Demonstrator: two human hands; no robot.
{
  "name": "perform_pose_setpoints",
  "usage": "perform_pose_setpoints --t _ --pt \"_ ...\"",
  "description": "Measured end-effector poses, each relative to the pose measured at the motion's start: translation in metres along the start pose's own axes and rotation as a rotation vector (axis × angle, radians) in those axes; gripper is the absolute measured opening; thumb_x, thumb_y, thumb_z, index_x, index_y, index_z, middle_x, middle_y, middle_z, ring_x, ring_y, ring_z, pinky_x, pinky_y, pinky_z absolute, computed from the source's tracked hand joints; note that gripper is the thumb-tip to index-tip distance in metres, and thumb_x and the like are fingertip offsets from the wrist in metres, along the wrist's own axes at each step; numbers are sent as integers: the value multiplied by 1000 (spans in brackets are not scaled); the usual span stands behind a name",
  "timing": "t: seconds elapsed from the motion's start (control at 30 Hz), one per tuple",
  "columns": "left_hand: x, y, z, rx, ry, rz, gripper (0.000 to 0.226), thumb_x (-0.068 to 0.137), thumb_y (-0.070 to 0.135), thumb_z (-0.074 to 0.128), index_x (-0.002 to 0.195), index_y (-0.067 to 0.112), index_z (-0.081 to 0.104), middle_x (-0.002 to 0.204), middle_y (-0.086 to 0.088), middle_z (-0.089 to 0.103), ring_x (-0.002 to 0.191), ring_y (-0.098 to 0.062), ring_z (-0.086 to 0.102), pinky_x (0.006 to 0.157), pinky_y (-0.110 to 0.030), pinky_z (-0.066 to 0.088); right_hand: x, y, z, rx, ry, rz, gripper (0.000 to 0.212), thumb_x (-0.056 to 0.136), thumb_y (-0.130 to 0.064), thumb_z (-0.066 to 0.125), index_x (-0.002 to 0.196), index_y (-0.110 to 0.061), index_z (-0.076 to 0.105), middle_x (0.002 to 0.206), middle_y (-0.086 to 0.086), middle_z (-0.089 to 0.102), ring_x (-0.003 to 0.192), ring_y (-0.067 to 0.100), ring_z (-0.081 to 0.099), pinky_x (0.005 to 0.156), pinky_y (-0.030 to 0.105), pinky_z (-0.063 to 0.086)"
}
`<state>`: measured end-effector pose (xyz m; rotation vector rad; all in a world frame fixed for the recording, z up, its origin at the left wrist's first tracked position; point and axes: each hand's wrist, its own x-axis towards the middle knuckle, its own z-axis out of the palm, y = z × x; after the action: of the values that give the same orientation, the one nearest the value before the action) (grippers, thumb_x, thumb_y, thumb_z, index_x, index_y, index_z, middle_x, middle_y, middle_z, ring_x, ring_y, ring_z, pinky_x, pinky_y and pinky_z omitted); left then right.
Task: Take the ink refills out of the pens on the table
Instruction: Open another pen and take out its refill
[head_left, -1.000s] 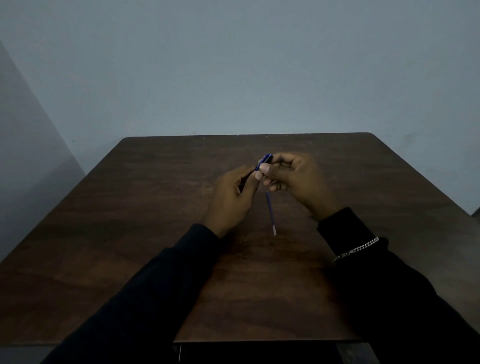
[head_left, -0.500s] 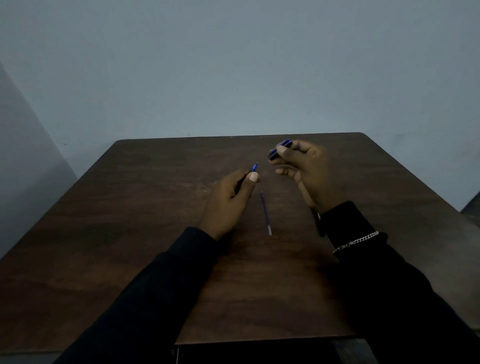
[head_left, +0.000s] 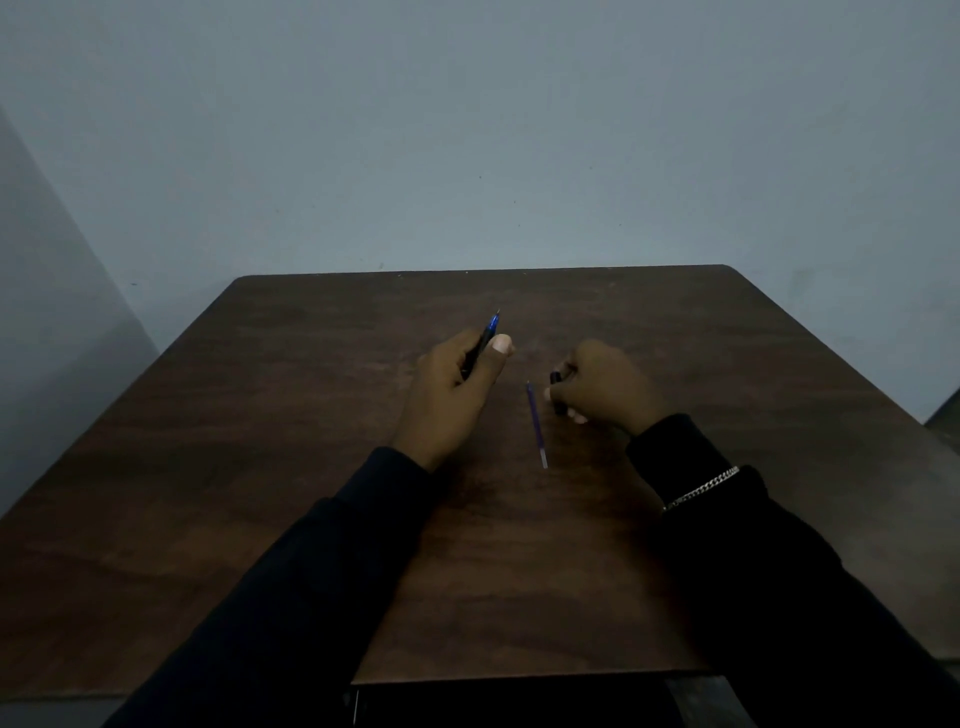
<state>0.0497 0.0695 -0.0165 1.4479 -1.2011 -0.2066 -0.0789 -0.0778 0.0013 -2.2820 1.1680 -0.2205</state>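
Left grip (head_left: 457, 379) closed round blue pen front half (head_left: 483, 340), tip up; right grip (head_left: 602, 387) closed on dark barrel piece (head_left: 557, 392), low at counter (head_left: 260, 467). Loose ink refill (head_left: 535, 423) flat btwn hands. Best: set barrel down clear of refill, w/o nudging it. Vs 0.5 s ago: right hand dropped from raised to counter.

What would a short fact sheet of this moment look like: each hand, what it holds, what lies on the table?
left hand: raised over the table, grip closed on a pen piece with a blue tip pointing away
right hand: low near the table, grip closed on a dark pen piece, mostly hidden
ink refill: thin, blue, lying loose on the table between the hands
table: dark wood
right wrist: chain bracelet over a dark sleeve
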Motion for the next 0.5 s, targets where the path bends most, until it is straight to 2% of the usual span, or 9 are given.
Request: perform_pose_setpoints --t 0.1,0.23,0.37,0.5 --pt "0 1 -1 -2 9 -16 74 99 66 48 100 -7 62 78 -29 49 61 -22 45 57 -44 39 -1 -2 -2 40 -46 74 15 95 -20 72 98 -9 63 89 12 71 67 17 72 67 32 63" --pt "0 1 -1 22 6 -16 71 100 63 47 100 -6 62 78 -28 50 62 -33 47 58 -43 41 -7 -5 -6 49 -60 113 17 96 -19 72 104 -5 66 97 14 71 64 15 67 59 28 57" --pt "0 0 0 11 -6 -32 73 99 65 48 101 -6 62 78 -28 49 61 -22 44 58 -40 38 -9 -5 -6 95 -24 129 12 95 -15 73 99 -7 65 101 16 70 64 16 67 51 25 53" --pt "0 -2 0 5 -15 -51 73 98 66 48 102 -6 62 80 -28 50 62 -20 45 59 -40 39 -7 -2 -4 96 6 135 12 95 -17 73 93 -7 66 96 14 72 58 14 69 46 24 52"
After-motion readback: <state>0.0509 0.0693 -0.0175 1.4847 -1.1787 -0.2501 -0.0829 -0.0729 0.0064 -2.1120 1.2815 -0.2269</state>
